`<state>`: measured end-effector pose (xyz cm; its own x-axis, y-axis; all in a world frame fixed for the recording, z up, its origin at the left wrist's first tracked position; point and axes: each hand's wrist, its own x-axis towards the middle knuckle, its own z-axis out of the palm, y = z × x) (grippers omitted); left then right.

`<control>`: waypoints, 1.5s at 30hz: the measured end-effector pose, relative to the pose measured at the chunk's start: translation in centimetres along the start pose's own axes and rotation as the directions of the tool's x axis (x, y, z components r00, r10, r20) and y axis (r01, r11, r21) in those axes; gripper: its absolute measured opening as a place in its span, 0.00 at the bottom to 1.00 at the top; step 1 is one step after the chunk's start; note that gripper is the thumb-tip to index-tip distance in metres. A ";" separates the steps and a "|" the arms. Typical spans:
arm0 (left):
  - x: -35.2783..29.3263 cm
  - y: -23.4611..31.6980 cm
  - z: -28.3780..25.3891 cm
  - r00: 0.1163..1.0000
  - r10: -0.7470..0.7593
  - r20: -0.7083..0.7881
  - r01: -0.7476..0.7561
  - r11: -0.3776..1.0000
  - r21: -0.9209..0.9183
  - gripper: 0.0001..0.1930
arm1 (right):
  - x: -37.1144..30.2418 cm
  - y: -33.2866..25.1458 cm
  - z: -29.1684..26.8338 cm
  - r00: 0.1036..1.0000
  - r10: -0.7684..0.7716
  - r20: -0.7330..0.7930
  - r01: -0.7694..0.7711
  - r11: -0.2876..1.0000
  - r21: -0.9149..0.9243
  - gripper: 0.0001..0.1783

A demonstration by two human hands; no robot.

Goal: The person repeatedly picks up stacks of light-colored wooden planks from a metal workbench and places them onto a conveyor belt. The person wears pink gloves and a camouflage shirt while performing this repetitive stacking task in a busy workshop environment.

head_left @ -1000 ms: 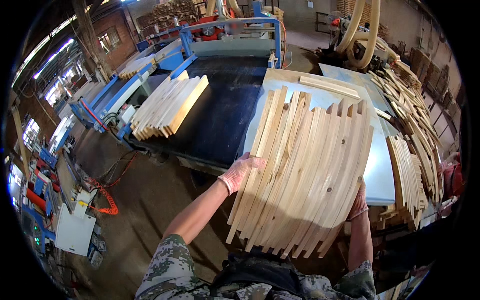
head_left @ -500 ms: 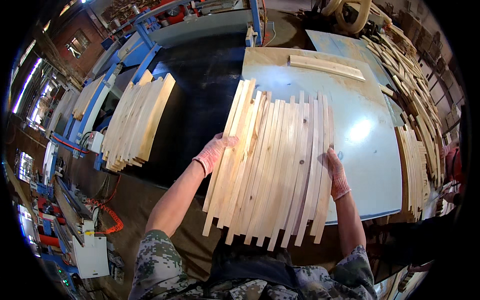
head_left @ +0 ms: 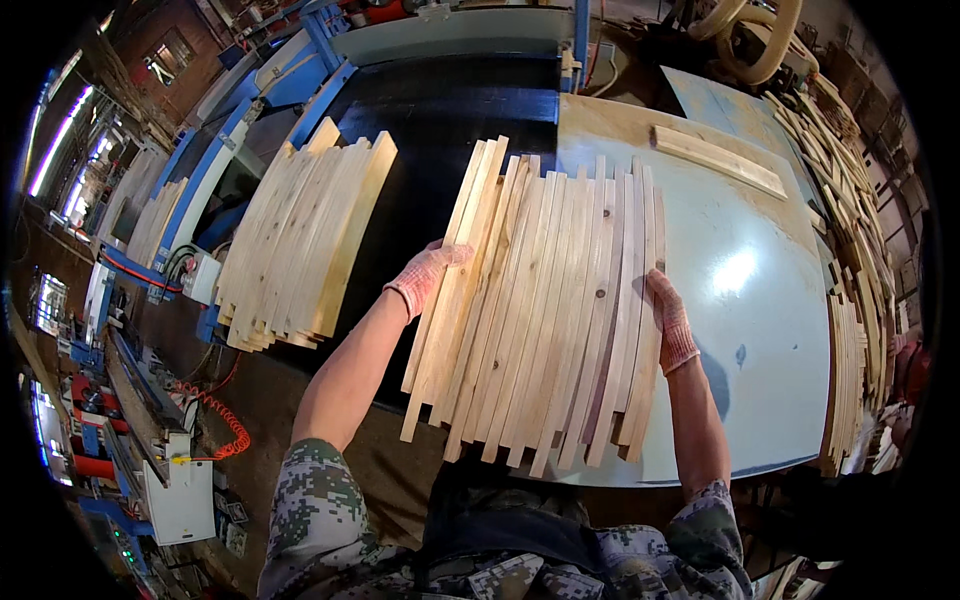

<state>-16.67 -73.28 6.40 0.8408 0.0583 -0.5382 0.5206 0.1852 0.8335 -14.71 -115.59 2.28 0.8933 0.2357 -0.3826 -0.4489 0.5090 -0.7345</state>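
A wide bundle of pale wooden strips (head_left: 540, 310) is squeezed side by side between my two hands, its ends uneven. My left hand (head_left: 432, 276), in a pinkish knit glove, grips the bundle's left side, with the thumb over the outer strip. On the right edge presses my right hand (head_left: 671, 318), gloved the same way, its fingertips mostly hidden beneath or behind the wood. The bundle spans the border between a black belt surface (head_left: 425, 120) and a light grey-blue tabletop (head_left: 750, 360).
Another batch of strips (head_left: 305, 240) lies on the black surface to the left, near a blue machine frame (head_left: 330, 100). One single board (head_left: 718, 160) rests on the tabletop's far part. Many strips (head_left: 835, 190) are piled along the right. A red coiled hose (head_left: 225, 425) hangs at lower left.
The view has swung left, so the black surface and the left batch appear further right. Both hands still hold the bundle, which has moved left relative to the tabletop, toward the black surface.
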 end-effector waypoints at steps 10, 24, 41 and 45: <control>5.0 5.4 -13.6 0.985 0.003 -0.171 0.143 0.530 0.836 0.52 | 8.1 6.5 9.7 0.999 0.012 -0.052 -0.013 1.000 -0.028 0.29; -2.0 4.1 -22.5 0.856 0.485 0.178 -0.142 -0.111 0.984 0.46 | 12.6 10.0 18.5 0.995 0.074 -0.062 -0.079 0.993 -0.083 0.26; -4.6 1.0 -28.9 0.663 0.730 0.166 -0.279 0.035 0.960 0.37 | 2.1 7.4 19.6 0.953 -0.233 -0.191 -0.133 0.246 -0.960 0.40; -8.1 1.9 -42.9 0.583 0.777 -0.236 0.187 0.155 0.970 0.40 | 3.7 10.1 14.8 0.942 -0.298 -0.155 0.078 0.643 -0.762 0.34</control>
<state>-28.83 -31.37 6.93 0.8597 0.4100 0.3046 0.3818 -0.9120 0.1498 -15.63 -97.33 1.75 0.9718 -0.0574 -0.2285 -0.2353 -0.2852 -0.9291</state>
